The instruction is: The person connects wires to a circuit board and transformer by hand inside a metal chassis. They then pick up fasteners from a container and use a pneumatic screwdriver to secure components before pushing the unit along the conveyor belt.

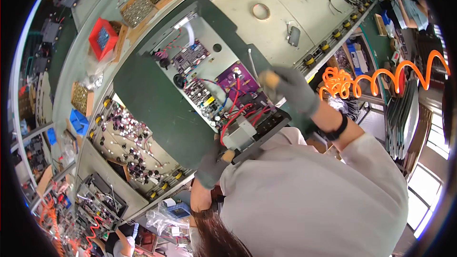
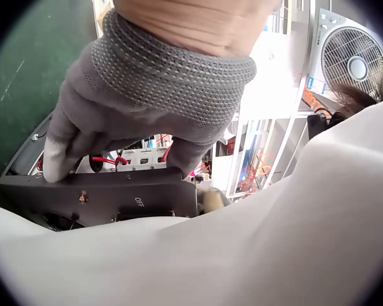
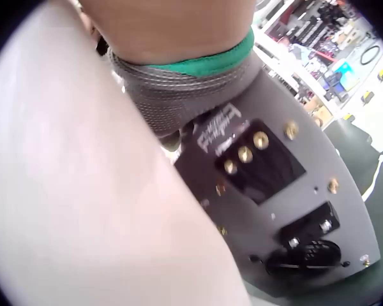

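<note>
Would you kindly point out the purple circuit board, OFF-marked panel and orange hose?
Purple circuit board (image 1: 246, 81): head view, near its middle.
OFF-marked panel (image 2: 105, 196): left wrist view, outer face.
Orange hose (image 1: 337, 82): head view, bunched coils.

Head camera looks forward-down from above, farthest, over electronics chassis (image 1: 207, 31). Left wrist camera, close, looks past left hand (image 2: 147, 95); right, also close, faces panel (image 3: 292, 199). All share chassis.

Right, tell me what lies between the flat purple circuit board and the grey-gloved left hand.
In the head view, red cables and a pale grey block-shaped component lie between the purple circuit board and the left hand.
</note>
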Demonstrator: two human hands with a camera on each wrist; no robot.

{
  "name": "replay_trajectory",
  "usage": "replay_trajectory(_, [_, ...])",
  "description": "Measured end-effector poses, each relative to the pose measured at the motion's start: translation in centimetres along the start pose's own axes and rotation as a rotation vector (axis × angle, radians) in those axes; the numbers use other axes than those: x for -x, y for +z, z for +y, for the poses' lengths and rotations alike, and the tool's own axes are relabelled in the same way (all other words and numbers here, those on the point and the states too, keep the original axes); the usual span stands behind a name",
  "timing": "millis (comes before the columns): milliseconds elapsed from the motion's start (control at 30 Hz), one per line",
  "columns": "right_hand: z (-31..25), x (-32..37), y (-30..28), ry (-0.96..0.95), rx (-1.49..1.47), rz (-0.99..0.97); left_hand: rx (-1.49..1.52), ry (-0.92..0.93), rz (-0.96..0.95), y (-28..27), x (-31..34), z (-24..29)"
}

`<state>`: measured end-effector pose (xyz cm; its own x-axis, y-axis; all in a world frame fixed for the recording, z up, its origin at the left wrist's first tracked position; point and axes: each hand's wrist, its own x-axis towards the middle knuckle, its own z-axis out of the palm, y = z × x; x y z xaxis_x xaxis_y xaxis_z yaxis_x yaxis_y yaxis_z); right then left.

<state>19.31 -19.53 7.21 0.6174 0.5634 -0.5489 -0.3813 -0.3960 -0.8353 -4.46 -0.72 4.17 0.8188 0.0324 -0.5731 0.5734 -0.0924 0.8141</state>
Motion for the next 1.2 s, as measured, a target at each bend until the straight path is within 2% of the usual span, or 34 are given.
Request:
replay_trajectory(33, [0.8,-2.3,-1.2,-0.058,0.124,0.15,0.015,-0.014,0.009,0.0,0.0,-0.6])
replay_trajectory(67, [3.9,-5.0,-2.7,-0.058,0.36,0.225,0.008,0.008,0.032,0.2,0.1,-2.3])
replay_trajectory(133, [9.0,-9.8,-3.4,0.227,0.956,0.256,0.023,-0.031,-0.002,-0.4,0.3,-2.3])
replay_trajectory(167, [9.2,-10.4,-2.8,0.406,0.759,0.12,0.052,-0.08,-0.013,-0.3,0.3,-2.1])
replay_trajectory(200, [9.4,-11.0,-2.1,0.575,0.55,-0.017,0.01,-0.007,0.03,-0.1,0.3,-1.1])
replay_trajectory(233, [10.1,-11.6,-1.7,0.57,0.455,-0.078,0.001,-0.012,0.015,0.2,0.3,-1.0])
replay_trajectory(300, [11.7,-12.6,-0.7,0.57,0.345,-0.14,0.231,-0.063,0.058,0.5,0.6,-1.0])
replay_trajectory(367, [13.1,-13.2,0.1,0.346,-0.048,0.012,0.188,-0.143,0.036,0.4,0.7,-0.3])
replay_trajectory(400, [13.0,-12.8,-0.1,0.351,-0.066,0.018,0.227,-0.077,0.052,0.6,0.6,0.0])
replay_trajectory(433, [11.8,-12.1,-0.5,0.252,-0.395,-0.004,0.267,-0.011,0.069,0.9,0.5,0.2])
replay_trajectory(467, [10.7,-11.4,-1.1,0.145,-0.719,-0.024,0.256,-0.02,0.06,1.5,0.5,0.9])
replay_trajectory(533, [7.5,-8.8,-2.7,-0.082,-0.98,-0.136,0.144,0.054,0.338,2.6,0.5,3.2])
replay_trajectory(567, [6.8,-8.0,-3.8,-0.079,-0.994,-0.129,0.134,0.045,0.33,2.6,0.4,4.7])
replay_trajectory(633, [6.2,-6.7,-6.2,-0.334,-0.864,-0.451,-0.503,0.245,0.534,2.5,-0.6,8.2])
replay_trajectory(667, [5.7,-5.7,-7.4,-0.272,-0.583,-0.436,-0.512,0.24,0.527,2.4,-1.6,9.3])
replay_trajectory(700, [6.7,-5.6,-7.7,-0.273,-0.594,-0.433,-0.663,0.348,0.426,2.4,-2.9,10.4])
replay_trajectory(733, [7.8,-5.6,-7.7,-0.239,-0.202,-0.341,-0.81,0.455,0.321,2.6,-4.1,11.1])
replay_trajectory(767, [8.6,-5.5,-7.9,-0.2,0.19,-0.243,-0.814,0.452,0.319,3.1,-5.3,11.6])
replay_trajectory(800, [8.5,-4.8,-7.8,-0.082,0.312,-0.26,-0.906,0.444,0.232,3.8,-6.5,12.1])
replay_trajectory(833, [9.2,-4.7,-7.9,-0.086,0.309,-0.256,-0.997,0.436,0.144,4.5,-7.6,12.6])
replay_trajectory(900, [10.7,-4.4,-7.7,-0.226,0.605,-0.324,-1.083,0.435,0.138,5.4,-8.8,12.0])
replay_trajectory(967, [10.8,-4.5,-7.3,-0.209,0.554,-0.349,-1.22,0.337,-0.028,5.7,-9.3,11.5])
replay_trajectory(1033, [11.6,-5.6,-6.7,-0.278,0.558,-0.415,-1.251,0.322,-0.052,5.9,-9.7,11.8])
replay_trajectory(1067, [11.8,-6.0,-6.5,-0.276,0.55,-0.412,-1.275,0.309,-0.065,6.0,-9.9,11.9])
replay_trajectory(1133, [11.4,-6.5,-6.0,-0.204,0.597,-0.55,-1.297,0.287,-0.122,5.9,-10.4,11.7])
replay_trajectory(1200, [12.4,-7.4,-5.3,-0.245,0.526,-0.595,-1.312,0.262,-0.175,5.6,-10.4,11.9])
